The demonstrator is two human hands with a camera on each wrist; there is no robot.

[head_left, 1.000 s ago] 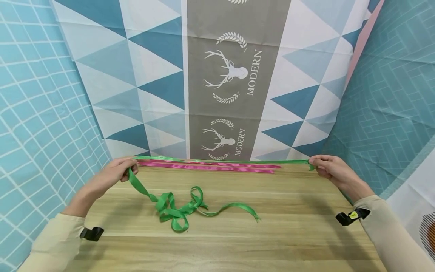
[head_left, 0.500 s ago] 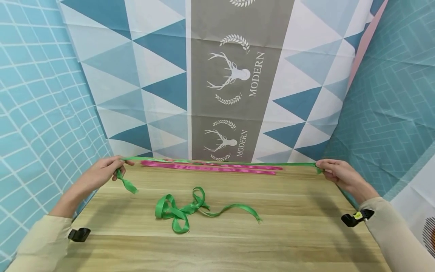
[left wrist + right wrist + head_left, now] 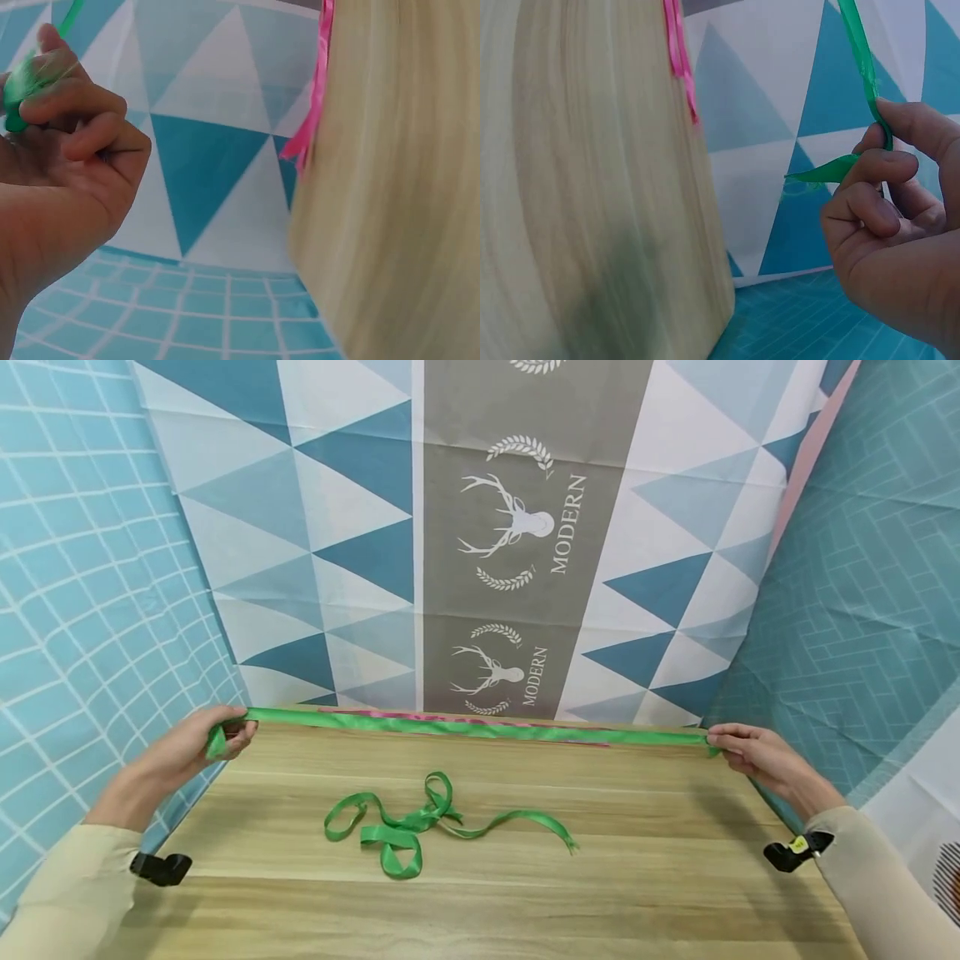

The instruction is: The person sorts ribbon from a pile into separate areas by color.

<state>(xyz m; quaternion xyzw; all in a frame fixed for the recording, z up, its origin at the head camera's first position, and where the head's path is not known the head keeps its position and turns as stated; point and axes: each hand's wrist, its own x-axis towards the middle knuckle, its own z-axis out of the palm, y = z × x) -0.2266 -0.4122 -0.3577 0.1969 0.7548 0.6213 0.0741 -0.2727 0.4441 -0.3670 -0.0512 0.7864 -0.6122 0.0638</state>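
A green ribbon [image 3: 480, 729] stretches taut and nearly level between my two hands, above the far edge of the table. At its left end my left hand [image 3: 197, 739] pinches it, and a short frayed tail [image 3: 34, 79] sticks out between the fingers. My right hand [image 3: 772, 764] pinches the other end, with a short tail [image 3: 825, 171] hanging past the fingertips. Behind the stretched ribbon, pink ribbons [image 3: 420, 717] lie along the table's far edge, partly hidden by it. A second green ribbon [image 3: 405, 827] lies loosely looped on the table.
The wooden table [image 3: 525, 902] reaches back to a hanging cloth [image 3: 495, 527] with triangles and deer heads. Blue tile-patterned cloth [image 3: 90, 568] hangs at the left and teal cloth [image 3: 877, 585] at the right.
My left hand has moved left, drawing its ribbon's tail off the loose pile and up to the fingers. The taut ribbon has come slightly nearer, over the pink ones. The pile's left loops have shifted.
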